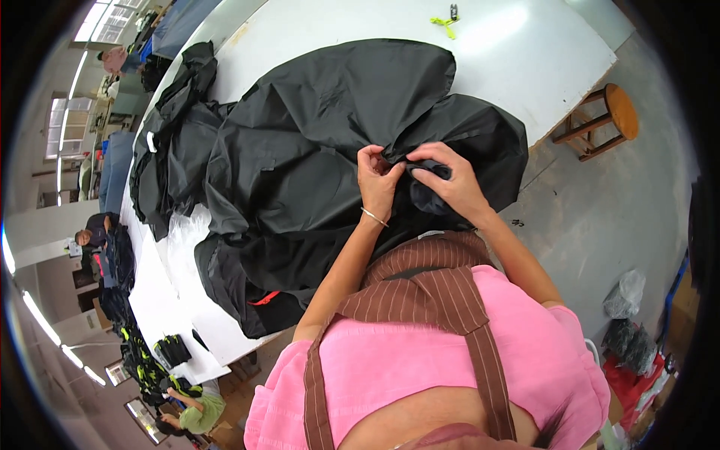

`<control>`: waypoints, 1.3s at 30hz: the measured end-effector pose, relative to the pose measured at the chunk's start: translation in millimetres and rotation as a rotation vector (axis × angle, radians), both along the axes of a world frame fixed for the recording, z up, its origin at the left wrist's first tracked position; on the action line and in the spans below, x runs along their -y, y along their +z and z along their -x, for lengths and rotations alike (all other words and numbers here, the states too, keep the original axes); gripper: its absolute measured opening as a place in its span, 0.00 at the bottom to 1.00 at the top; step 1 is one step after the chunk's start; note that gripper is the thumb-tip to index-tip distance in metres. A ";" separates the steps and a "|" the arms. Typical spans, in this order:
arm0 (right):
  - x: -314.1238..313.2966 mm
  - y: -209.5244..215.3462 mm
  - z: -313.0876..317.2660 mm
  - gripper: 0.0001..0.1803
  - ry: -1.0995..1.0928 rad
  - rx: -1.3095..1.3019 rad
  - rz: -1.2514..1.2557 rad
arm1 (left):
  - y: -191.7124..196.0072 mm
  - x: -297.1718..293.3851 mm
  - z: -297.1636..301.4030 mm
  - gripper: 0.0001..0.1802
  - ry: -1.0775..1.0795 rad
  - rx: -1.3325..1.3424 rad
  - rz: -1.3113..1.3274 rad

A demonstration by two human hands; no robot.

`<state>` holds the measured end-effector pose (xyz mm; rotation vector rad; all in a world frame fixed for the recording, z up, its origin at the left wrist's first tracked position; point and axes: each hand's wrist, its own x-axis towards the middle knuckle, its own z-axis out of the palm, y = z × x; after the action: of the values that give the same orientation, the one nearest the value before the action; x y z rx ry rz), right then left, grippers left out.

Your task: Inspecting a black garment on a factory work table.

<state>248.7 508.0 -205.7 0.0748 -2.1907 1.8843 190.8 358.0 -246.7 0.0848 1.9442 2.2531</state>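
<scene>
A large black garment (300, 127) of thin, smooth cloth lies spread over the white table in front of me. My left hand (378, 180) pinches a gathered fold of it between thumb and fingertips. Close beside it, my right hand (448, 182) grips the same cloth, with a darker bunched piece (429, 196) hanging under its fingers. The fingertips of both hands almost meet. What exactly lies between them is too small and shadowed to make out.
More black garments (176, 142) are heaped at the left. Yellow-green thread snips (444, 27) lie on the white table (517, 67). A wooden stool (619, 112) stands at the right. Plastic-wrapped bundles (628, 337) sit on the floor. Other people (199, 412) are at the far left.
</scene>
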 end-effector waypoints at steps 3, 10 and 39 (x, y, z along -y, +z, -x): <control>10.6 -8.9 21.2 0.11 -0.028 -0.101 -0.214 | -3.2 0.0 1.5 0.21 -0.037 -0.028 -0.063; 12.8 -21.8 24.8 0.09 -0.116 -0.009 -0.291 | -11.4 21.6 10.7 0.16 -0.216 0.000 0.038; 123.3 40.3 129.3 0.39 0.809 0.707 0.764 | 33.6 205.4 -36.3 0.06 0.504 -0.492 0.971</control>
<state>119.4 384.7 -165.4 0.1954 -1.6832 3.5405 227.0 152.6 -213.1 0.0231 3.4153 1.2727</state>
